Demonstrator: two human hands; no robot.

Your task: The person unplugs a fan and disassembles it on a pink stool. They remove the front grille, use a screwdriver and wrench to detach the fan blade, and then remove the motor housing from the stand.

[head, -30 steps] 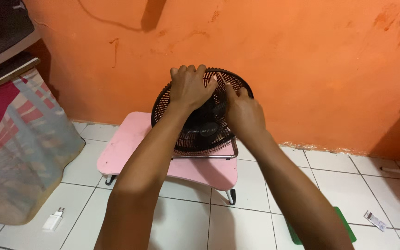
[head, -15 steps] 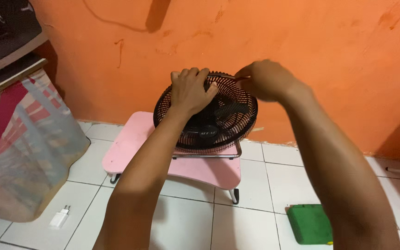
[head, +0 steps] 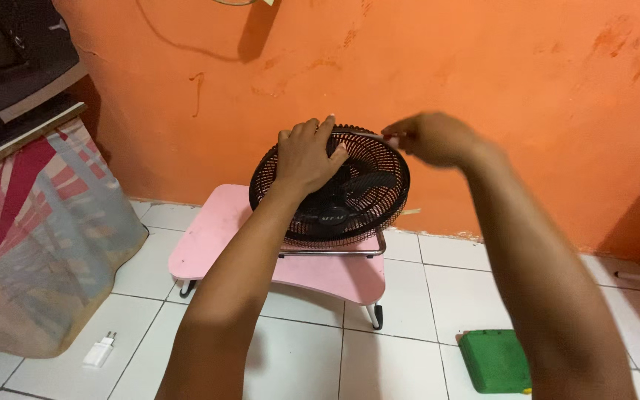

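Note:
A small black fan (head: 350,200) with a round wire grille stands on a low pink folding table (head: 209,237) against the orange wall. My left hand (head: 307,154) grips the top left of the grille, fingers curled over its rim. My right hand (head: 430,138) is at the grille's top right edge, fingers pinched together at the rim; it is blurred, and whether it holds something small I cannot tell.
A green box (head: 496,361) lies on the white floor tiles at the lower right. A white charger plug (head: 99,351) lies on the floor at the lower left. A cloth-covered piece of furniture (head: 31,230) stands at the left.
My right hand left the front of the grille and moved up to its top right rim. My left hand stayed on the top left. The camera shifted slightly.

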